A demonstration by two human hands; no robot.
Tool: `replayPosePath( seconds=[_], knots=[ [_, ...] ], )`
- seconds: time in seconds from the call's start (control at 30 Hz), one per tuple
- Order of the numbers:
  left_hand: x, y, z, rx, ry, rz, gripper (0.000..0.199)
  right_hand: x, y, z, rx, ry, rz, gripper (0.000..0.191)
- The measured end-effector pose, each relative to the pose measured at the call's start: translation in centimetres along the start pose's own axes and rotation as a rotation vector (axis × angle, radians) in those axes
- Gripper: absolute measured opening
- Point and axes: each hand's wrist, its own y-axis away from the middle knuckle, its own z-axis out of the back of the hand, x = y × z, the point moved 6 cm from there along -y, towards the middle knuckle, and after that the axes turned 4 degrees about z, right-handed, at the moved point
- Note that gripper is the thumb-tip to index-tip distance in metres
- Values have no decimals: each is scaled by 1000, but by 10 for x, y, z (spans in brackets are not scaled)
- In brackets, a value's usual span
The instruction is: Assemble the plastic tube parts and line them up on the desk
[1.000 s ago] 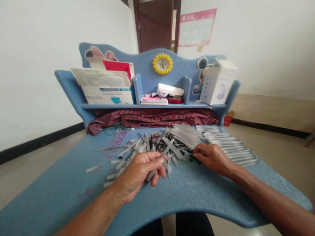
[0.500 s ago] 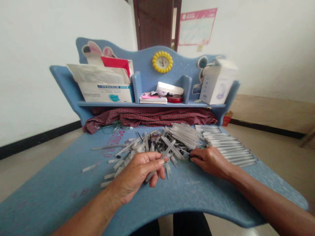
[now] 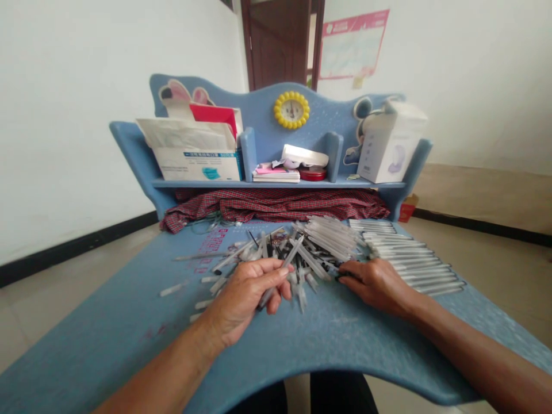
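Observation:
My left hand (image 3: 259, 287) is closed around a translucent pen barrel (image 3: 293, 252), which tilts up and away, its dark lower end showing below the fingers. Close by, my right hand (image 3: 373, 282) has its fingers pinched together at the right edge of the pile, by some small black parts; what is between the fingertips is hidden. In front of both hands lies a loose pile of clear caps (image 3: 302, 296), barrels and black pieces. A stack of clear pen barrels (image 3: 330, 237) rests at its back. Rows of pens (image 3: 414, 261) lie side by side beyond my right hand.
The blue desk (image 3: 142, 339) has a raised shelf (image 3: 276, 185) at the back, with a mask box (image 3: 194, 164), a white box (image 3: 390, 144) and a small clock (image 3: 291, 110). Checked cloth (image 3: 276, 205) is bunched under the shelf. A stray cap (image 3: 171, 290) lies to the left.
The whole view has shifted slightly, so the desk appears further right. My left hand still grips the barrel and my right hand stays at the pile's right edge.

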Motion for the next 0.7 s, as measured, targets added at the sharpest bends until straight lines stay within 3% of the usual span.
replayPosePath(
  seconds=[0.2,0.37,0.53,0.7],
  knots=[
    [0,-3,6,-35,10,-22,23,14,0,6,-29,-137,64,26],
    [-1,-3,6,-29,-17,-52,25,49,-8,19,59,5,157,28],
    [-3,-2,5,-9,-12,-69,23,74,-31,25,144,211,47,31],
    [-3,0,5,3,-19,-64,23,81,-50,10,245,231,-50,29]
  ],
)
